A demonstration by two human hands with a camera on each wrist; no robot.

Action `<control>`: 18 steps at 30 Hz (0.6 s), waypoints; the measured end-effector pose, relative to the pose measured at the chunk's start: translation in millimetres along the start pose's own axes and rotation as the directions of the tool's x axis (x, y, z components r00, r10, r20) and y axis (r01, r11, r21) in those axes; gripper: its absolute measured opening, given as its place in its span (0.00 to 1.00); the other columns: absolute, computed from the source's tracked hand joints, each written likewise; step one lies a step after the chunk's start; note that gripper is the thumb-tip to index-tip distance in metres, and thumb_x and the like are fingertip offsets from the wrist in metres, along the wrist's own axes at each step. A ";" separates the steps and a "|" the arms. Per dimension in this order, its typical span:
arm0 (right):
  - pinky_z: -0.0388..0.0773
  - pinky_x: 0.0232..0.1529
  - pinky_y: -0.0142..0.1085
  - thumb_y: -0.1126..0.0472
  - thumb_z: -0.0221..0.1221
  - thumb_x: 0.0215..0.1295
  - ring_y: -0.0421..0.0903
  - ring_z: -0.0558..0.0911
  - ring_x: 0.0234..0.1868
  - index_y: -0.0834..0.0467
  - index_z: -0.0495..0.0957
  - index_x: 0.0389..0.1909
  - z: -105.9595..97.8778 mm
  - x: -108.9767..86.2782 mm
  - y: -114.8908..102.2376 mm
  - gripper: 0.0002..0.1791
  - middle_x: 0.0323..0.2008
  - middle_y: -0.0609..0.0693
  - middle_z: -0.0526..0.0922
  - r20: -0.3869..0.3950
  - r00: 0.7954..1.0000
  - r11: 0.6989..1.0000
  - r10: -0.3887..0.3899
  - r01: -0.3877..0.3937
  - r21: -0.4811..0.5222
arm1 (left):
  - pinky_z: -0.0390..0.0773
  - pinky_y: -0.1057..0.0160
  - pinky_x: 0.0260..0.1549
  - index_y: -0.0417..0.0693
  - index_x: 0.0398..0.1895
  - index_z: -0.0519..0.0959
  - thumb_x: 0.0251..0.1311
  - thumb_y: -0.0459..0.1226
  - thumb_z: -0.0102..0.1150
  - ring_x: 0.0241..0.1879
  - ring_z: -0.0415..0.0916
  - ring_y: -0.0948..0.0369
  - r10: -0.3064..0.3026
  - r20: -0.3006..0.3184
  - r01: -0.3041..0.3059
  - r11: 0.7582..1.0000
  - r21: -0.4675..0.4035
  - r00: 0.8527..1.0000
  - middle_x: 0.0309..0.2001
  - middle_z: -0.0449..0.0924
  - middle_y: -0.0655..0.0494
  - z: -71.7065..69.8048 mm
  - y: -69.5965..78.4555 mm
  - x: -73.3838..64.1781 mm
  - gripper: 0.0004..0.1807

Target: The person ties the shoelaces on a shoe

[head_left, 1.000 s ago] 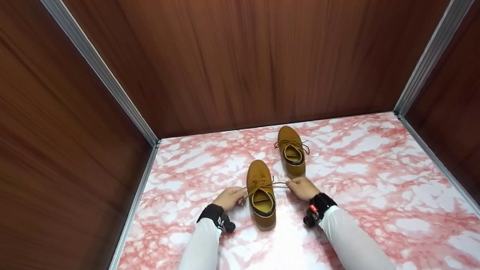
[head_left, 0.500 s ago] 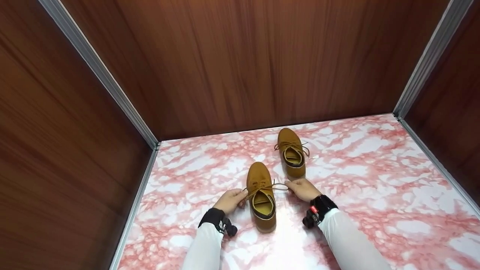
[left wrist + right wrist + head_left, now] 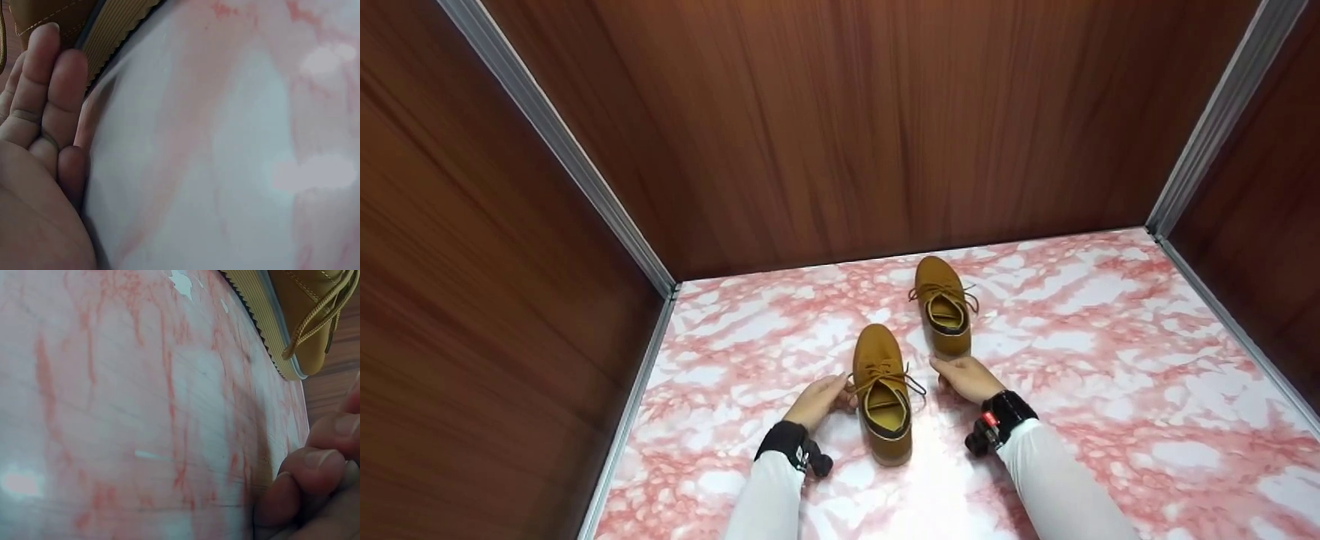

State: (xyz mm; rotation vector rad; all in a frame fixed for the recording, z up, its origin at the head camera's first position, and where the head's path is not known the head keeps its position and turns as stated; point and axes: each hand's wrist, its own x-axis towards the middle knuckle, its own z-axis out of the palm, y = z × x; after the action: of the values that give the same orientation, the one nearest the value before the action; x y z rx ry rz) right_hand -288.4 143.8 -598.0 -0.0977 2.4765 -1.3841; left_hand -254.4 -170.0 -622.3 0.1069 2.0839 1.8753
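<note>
A tan lace-up shoe (image 3: pixel 877 346) stands on the marbled surface between my hands, toe pointing away. On its right side a loop of brown shoelace (image 3: pixel 916 384) hangs free. My left hand (image 3: pixel 819 397) is at the shoe's left side, its fingers fairly straight beside the sole (image 3: pixel 121 34) in the left wrist view; its thumb is hidden there. My right hand (image 3: pixel 971 379) sits a little right of the shoe, fingers loosely bent and holding nothing. In the right wrist view a gap separates those fingers from the shoe's lace (image 3: pixel 306 334).
The matching tan shoe (image 3: pixel 934 270), its laces tied, stands farther back and right, its heel just beyond my right hand. Brown wood-grain panels (image 3: pixel 840 135) with grey metal edging (image 3: pixel 585 161) enclose the red-and-white surface (image 3: pixel 1110 360) at the back and sides.
My right hand has let go of the lace loop it was pulling rightward, and the loop has dropped against the shoe. My left thumb and fingers have loosened from the left lace.
</note>
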 end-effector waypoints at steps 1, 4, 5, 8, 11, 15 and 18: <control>0.70 0.32 0.34 0.41 0.51 0.79 0.40 0.70 0.22 0.63 0.83 0.25 -0.3 -0.2 -0.6 0.32 0.14 0.42 0.70 -0.003 1.000 1.000 0.003 -0.003 -0.003 | 0.83 0.61 0.49 0.38 0.48 0.79 0.83 0.46 0.43 0.37 0.82 0.61 0.005 0.002 -0.005 1.000 -0.012 1.000 0.34 0.83 0.57 0.1 0.0 -0.2 0.21; 0.70 0.33 0.34 0.39 0.52 0.79 0.40 0.72 0.23 0.63 0.84 0.27 -1.3 -0.6 -1.5 0.33 0.17 0.44 0.73 -0.008 1.000 1.000 0.011 -0.011 -0.010 | 0.84 0.60 0.50 0.38 0.47 0.79 0.81 0.44 0.47 0.38 0.82 0.61 0.026 0.003 -0.026 0.999 -0.044 1.000 0.35 0.83 0.57 0.7 -0.3 -0.9 0.18; 0.71 0.34 0.33 0.39 0.51 0.79 0.40 0.72 0.24 0.63 0.85 0.28 -1.6 -0.7 -1.5 0.33 0.17 0.44 0.74 -0.007 1.000 1.000 0.012 -0.012 -0.011 | 0.83 0.59 0.50 0.39 0.46 0.79 0.80 0.43 0.48 0.38 0.82 0.61 0.030 0.001 -0.030 0.998 -0.050 1.000 0.35 0.83 0.57 0.9 -0.2 -1.4 0.16; 0.71 0.35 0.33 0.39 0.51 0.79 0.42 0.74 0.25 0.63 0.85 0.30 -1.7 -1.0 -0.4 0.33 0.19 0.47 0.77 -0.001 1.000 1.000 0.009 -0.009 0.002 | 0.82 0.58 0.52 0.42 0.44 0.79 0.77 0.42 0.54 0.39 0.83 0.60 0.038 0.001 -0.038 0.999 -0.040 0.999 0.35 0.84 0.59 0.9 -0.4 -2.9 0.12; 0.73 0.34 0.34 0.40 0.51 0.80 0.42 0.77 0.25 0.63 0.85 0.31 -1.2 -1.7 1.5 0.32 0.21 0.49 0.82 0.022 1.000 0.999 0.001 -0.002 0.032 | 0.81 0.58 0.54 0.43 0.46 0.79 0.72 0.40 0.60 0.41 0.84 0.59 0.031 -0.002 -0.031 0.999 0.012 1.000 0.35 0.85 0.61 0.4 -0.6 -5.4 0.09; 0.77 0.32 0.35 0.41 0.50 0.81 0.42 0.79 0.23 0.63 0.86 0.33 -0.2 -3.3 1.7 0.31 0.22 0.49 0.85 0.061 0.998 0.996 0.004 -0.009 0.086 | 0.80 0.60 0.54 0.41 0.51 0.78 0.68 0.40 0.65 0.41 0.82 0.61 0.033 -0.012 -0.032 0.995 0.089 0.999 0.35 0.83 0.63 -0.1 0.2 -8.1 0.15; 0.81 0.32 0.35 0.43 0.50 0.81 0.42 0.81 0.24 0.64 0.86 0.36 1.3 -4.8 -0.4 0.30 0.25 0.51 0.86 0.093 0.996 0.994 0.004 -0.014 0.107 | 0.79 0.62 0.53 0.40 0.53 0.78 0.67 0.41 0.66 0.41 0.81 0.64 0.029 -0.023 -0.026 0.992 0.122 0.999 0.36 0.80 0.63 0.3 2.1 -9.6 0.18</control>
State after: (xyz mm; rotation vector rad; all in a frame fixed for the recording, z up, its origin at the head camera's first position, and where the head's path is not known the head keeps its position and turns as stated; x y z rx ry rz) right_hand -283.5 143.4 -597.2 -0.1242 2.3198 -1.4720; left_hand -245.6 -172.1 -618.4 0.1426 2.2239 1.7732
